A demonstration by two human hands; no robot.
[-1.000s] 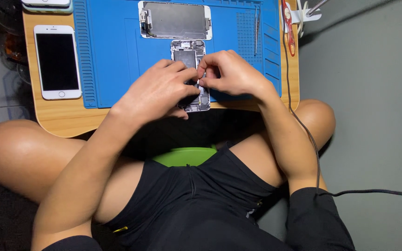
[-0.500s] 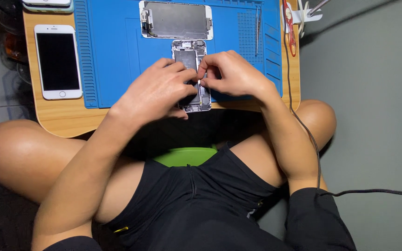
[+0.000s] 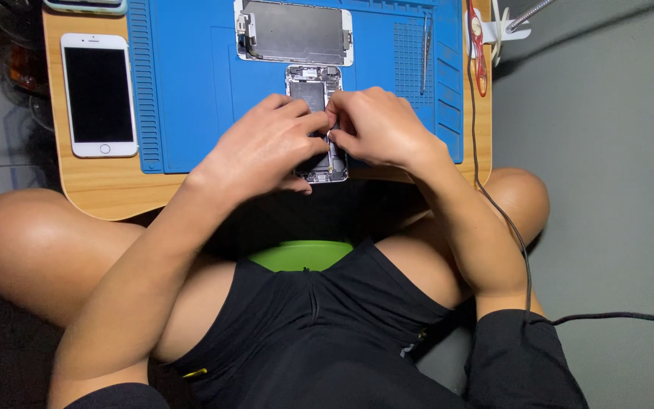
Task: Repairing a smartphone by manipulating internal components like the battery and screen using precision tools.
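Note:
An opened phone body [image 3: 313, 89] with its insides showing lies on a blue work mat [image 3: 191, 98]. My left hand [image 3: 263, 148] and my right hand [image 3: 376, 125] meet over its lower half, fingertips pinched together on a small part I cannot make out. The hands hide most of the phone's lower section. Its detached screen panel [image 3: 294, 32] lies face down just beyond it on the mat.
A white phone [image 3: 99, 95] with a dark screen lies on the wooden table [image 3: 100, 189] left of the mat. Tweezers [image 3: 425, 49] rest on the mat's right side; a red tool [image 3: 478, 49] and a black cable [image 3: 509, 227] run along the table's right edge. A green object [image 3: 300, 256] sits at my lap.

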